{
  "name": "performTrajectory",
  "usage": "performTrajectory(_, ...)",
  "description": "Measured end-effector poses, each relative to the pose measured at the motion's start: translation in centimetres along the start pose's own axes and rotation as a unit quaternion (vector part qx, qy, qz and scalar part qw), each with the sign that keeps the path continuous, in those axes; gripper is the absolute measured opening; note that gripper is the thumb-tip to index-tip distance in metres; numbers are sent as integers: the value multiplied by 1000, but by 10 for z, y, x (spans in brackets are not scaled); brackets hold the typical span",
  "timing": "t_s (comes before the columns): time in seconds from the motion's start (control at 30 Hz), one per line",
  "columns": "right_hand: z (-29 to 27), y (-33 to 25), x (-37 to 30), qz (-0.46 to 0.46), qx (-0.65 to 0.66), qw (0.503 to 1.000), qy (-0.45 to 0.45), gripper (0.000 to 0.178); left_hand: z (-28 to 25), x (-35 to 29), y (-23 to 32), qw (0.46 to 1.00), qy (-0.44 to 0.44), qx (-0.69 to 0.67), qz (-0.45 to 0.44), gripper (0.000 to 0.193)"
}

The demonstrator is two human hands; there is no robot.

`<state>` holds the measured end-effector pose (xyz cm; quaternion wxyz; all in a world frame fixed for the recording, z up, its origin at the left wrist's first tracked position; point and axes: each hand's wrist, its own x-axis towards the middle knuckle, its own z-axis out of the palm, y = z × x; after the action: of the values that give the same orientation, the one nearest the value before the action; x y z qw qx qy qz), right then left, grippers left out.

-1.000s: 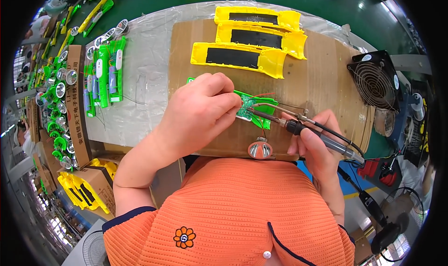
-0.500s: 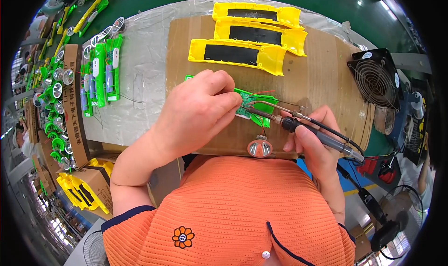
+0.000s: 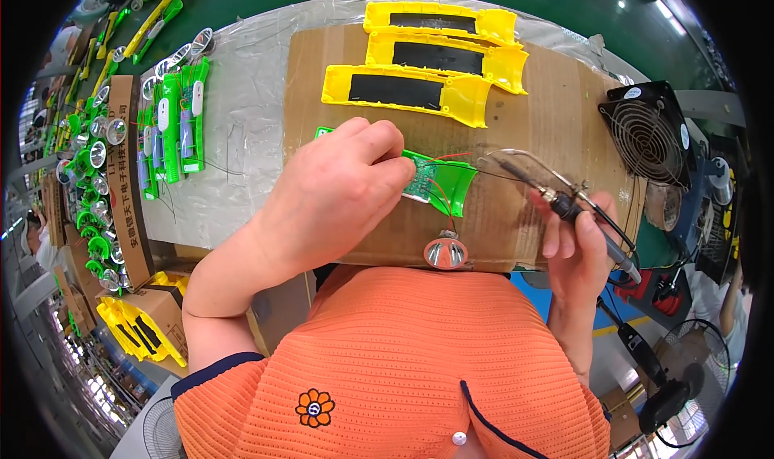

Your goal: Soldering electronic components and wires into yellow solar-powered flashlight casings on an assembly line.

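My right hand (image 3: pixel 582 237) grips a soldering iron (image 3: pixel 574 209) with a thin curved metal tube alongside its tip. The tip is blurred and stands to the right of a green circuit board (image 3: pixel 422 183), apart from it. That board lies in a green plastic half-shell (image 3: pixel 457 186) on the cardboard. Over the shell's left part is my left hand (image 3: pixel 343 189), thumb and fingers pinched at the board's edge; what they hold is hidden. Red and dark wires run from the board, one down to a round silver reflector (image 3: pixel 446 252) at the near edge.
Three yellow half-shells (image 3: pixel 395 91) with black pads lie at the far side of the cardboard sheet (image 3: pixel 540 120). A black fan (image 3: pixel 647 137) stands at right. Left are green shells with batteries (image 3: pixel 169 128) and a carton (image 3: pixel 131 185) beside many reflectors.
My right hand has drawn the soldering iron away from the circuit board, to the right. My left hand stays pinched at the board.
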<state>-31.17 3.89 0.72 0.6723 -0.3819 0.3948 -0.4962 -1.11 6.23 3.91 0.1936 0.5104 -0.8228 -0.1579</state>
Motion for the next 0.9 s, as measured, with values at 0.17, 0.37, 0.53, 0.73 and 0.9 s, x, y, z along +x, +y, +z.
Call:
performTrajectory(0.17,-10,2,2,-1,54,997,54,10,1,1,3,1000,-11,22,3,6)
performTrajectory(0.37,-20,10,1,-9,94,993,63,8,-5,8,16,999,-15,38,-2,14)
performTrajectory(0.53,-18,12,3,-21,104,992,67,8,29,39,37,986,76,109,105,23)
performTrajectory(0.73,-18,5,4,-10,103,993,58,10,36,50,37,987,100,87,88,22)
performTrajectory(0.9,-14,2,13,-3,91,996,21,8,22,31,-1,965,228,52,-116,11)
